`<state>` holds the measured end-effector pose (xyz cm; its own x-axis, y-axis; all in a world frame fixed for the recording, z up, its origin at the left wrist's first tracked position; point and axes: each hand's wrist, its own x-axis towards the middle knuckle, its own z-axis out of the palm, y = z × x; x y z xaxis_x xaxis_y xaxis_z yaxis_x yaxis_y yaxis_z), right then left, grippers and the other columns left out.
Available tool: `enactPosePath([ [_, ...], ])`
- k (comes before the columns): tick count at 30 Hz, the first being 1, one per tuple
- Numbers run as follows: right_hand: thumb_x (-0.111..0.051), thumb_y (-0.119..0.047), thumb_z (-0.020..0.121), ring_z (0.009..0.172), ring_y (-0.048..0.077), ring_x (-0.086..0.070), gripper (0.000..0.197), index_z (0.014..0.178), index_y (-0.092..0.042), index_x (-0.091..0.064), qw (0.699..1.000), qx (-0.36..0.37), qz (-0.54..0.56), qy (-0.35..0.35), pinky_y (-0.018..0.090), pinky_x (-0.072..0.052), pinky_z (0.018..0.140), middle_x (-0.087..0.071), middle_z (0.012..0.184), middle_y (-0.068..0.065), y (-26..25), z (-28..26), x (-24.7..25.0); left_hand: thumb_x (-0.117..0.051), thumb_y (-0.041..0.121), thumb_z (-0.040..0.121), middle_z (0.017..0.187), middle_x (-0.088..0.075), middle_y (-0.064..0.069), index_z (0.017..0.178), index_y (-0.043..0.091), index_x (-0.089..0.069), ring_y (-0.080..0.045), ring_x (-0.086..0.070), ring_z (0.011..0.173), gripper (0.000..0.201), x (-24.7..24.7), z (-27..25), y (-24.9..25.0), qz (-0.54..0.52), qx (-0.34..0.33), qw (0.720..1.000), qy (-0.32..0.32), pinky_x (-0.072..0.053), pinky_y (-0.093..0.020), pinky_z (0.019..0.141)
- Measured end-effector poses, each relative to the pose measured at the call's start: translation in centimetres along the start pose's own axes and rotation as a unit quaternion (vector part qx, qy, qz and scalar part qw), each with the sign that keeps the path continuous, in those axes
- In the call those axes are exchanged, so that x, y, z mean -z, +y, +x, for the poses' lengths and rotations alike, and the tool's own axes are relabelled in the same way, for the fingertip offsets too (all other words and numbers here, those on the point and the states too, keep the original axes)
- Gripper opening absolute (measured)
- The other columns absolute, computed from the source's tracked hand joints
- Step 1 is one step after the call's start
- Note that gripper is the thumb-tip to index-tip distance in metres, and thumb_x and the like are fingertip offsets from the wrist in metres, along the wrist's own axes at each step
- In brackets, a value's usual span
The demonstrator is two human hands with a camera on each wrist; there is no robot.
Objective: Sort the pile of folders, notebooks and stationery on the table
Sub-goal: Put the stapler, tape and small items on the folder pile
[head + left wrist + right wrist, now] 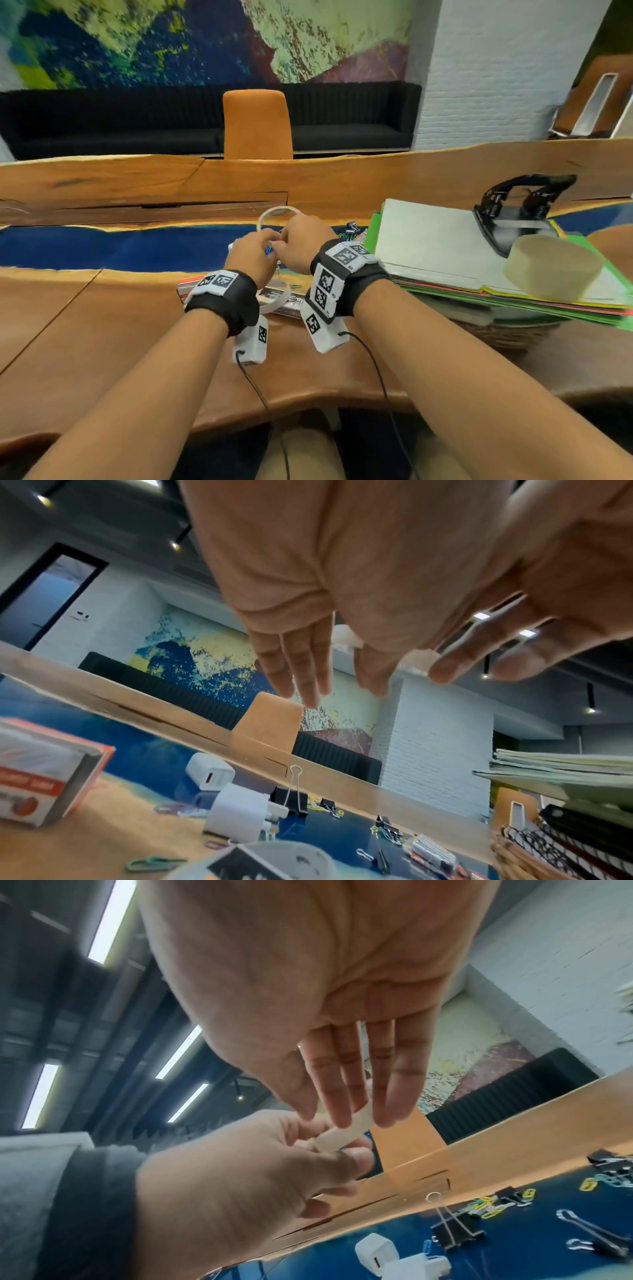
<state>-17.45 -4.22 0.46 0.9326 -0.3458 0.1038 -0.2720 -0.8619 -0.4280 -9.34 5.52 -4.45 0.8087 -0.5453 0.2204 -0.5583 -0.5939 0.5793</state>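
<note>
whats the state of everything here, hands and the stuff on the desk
left hand, pinches the thin tape ring
right hand, pinches the same ring, held off the table
folder stack, piled flat, closed
hole punch, upright on the folder stack
thick tape roll, resting on the stack's near corner
binder clip, on the table, one handle up
white charger, unplugged, lying on the table
paper clips, loose, scattered

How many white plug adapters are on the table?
2. One adapter sits farther back on the blue strip; the other adapter lies nearer, beside a black binder clip. More may be hidden by clutter.
</note>
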Motion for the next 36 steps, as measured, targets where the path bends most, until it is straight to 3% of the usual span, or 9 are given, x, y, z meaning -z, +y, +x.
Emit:
enactPosePath([
  [3, -0.057, -0.017, 0.091, 0.067, 0.025, -0.056, 0.016, 0.086, -0.008, -0.07, 0.999, 0.017, -0.022, -0.024, 0.025, -0.037, 0.051, -0.061, 0.073, 0.006, 0.3, -1.0, 1.3, -0.057, 0.02, 0.091, 0.107, -0.069, -0.007, 0.103, 0.029, -0.071, -0.029, -0.06, 0.104, 0.021, 0.7, 0.1, 0.9, 0.025, 0.026, 0.999, 0.008, -0.052, -0.044, 0.091],
  [6, -0.057, -0.011, 0.09, 0.08, 0.026, -0.056, 0.011, 0.1, -0.012, -0.059, 0.999, 0.022, -0.038, -0.014, 0.031, -0.043, 0.063, -0.062, 0.096, 0.007, 1.0, -2.4, 2.3, -0.061, 0.029, 0.091, 0.104, -0.069, -0.004, 0.094, 0.031, -0.071, -0.027, -0.061, 0.099, 0.01, 1.0, -0.5, 2.2, 0.032, 0.018, 0.999, -0.016, -0.051, -0.04, 0.086],
  [11, -0.059, -0.011, 0.087, 0.084, 0.026, -0.059, 0.024, 0.109, -0.02, -0.053, 0.993, 0.052, -0.067, 0.086, 0.037, -0.052, 0.072, -0.058, 0.096, 0.001, 2.1, -5.5, 6.0, -0.06, 0.028, 0.094, 0.095, -0.069, -0.008, 0.08, 0.027, -0.063, -0.021, -0.06, 0.078, 0.014, 1.7, -1.1, 6.1, -0.03, -0.054, 0.997, -0.035, -0.046, -0.03, 0.065],
  [14, -0.057, -0.013, 0.089, 0.092, 0.025, -0.058, 0.009, 0.094, -0.017, -0.064, 0.985, 0.047, -0.111, 0.122, 0.034, -0.045, 0.073, -0.055, 0.097, 0.001, 3.9, -7.3, 8.4, -0.063, 0.027, 0.093, 0.106, -0.067, -0.011, 0.09, 0.019, -0.068, -0.029, -0.06, 0.099, 0.009, 1.3, -1.3, 9.8, -0.062, -0.104, 0.991, -0.059, -0.048, -0.036, 0.077],
  [18, -0.059, -0.022, 0.092, 0.11, 0.022, -0.054, 0.015, 0.105, -0.02, -0.067, 0.984, 0.001, -0.083, 0.157, 0.033, -0.045, 0.087, -0.049, 0.123, 0.003, 8.4, -10.8, 11.6, -0.071, 0.035, 0.088, 0.095, -0.069, -0.001, 0.089, 0.025, -0.066, -0.02, -0.06, 0.086, 0.011, -0.3, -2.4, 15.1, -0.124, -0.16, 0.973, -0.111, -0.048, -0.032, 0.072],
  [22, -0.062, -0.027, 0.092, 0.134, 0.028, -0.042, 0.005, 0.093, -0.032, -0.063, 0.982, -0.059, -0.022, 0.179, 0.04, -0.038, 0.103, -0.037, 0.15, 0.007, 12.5, -14.4, 14.2, -0.072, 0.041, 0.086, 0.109, -0.069, 0.006, 0.091, 0.025, -0.07, -0.017, -0.06, 0.105, 0.017, -2.8, -3.2, 18.9, -0.16, -0.194, 0.958, -0.134, -0.046, -0.037, 0.094],
  [27, -0.071, -0.035, 0.084, 0.086, 0.016, -0.058, 0.013, 0.075, -0.028, -0.064, 0.974, -0.101, 0.064, 0.195, 0.033, -0.047, 0.074, -0.062, 0.09, -0.007, 17.1, -18.5, 16.2, -0.072, 0.042, 0.085, 0.112, -0.07, 0.006, 0.099, 0.025, -0.072, -0.01, -0.059, 0.113, 0.022, -6.1, -4.9, 23.4, -0.173, -0.231, 0.937, -0.198, -0.041, -0.029, 0.089],
  [31, -0.073, -0.035, 0.083, 0.095, 0.015, -0.057, 0.014, 0.072, -0.032, -0.064, 0.966, -0.131, 0.078, 0.21, 0.034, -0.048, 0.083, -0.063, 0.096, -0.006, 19.7, -21.3, 16.7, -0.074, 0.045, 0.083, 0.13, -0.063, 0.008, 0.119, 0.034, -0.067, -0.014, -0.056, 0.123, 0.039, -8.4, -5.9, 25.7, -0.186, -0.253, 0.921, -0.231, -0.044, -0.038, 0.105],
  [36, -0.073, -0.038, 0.082, 0.095, 0.017, -0.06, 0.014, 0.075, -0.029, -0.065, 0.949, -0.171, 0.096, 0.246, 0.038, -0.051, 0.087, -0.066, 0.098, -0.002, 21.9, -23.3, 16.2, -0.077, 0.042, 0.079, 0.151, -0.043, -0.002, 0.156, 0.024, -0.018, -0.018, -0.047, 0.134, 0.098, -10.4, -6.9, 27.5, -0.196, -0.227, 0.921, -0.249, -0.04, -0.033, 0.109],
])
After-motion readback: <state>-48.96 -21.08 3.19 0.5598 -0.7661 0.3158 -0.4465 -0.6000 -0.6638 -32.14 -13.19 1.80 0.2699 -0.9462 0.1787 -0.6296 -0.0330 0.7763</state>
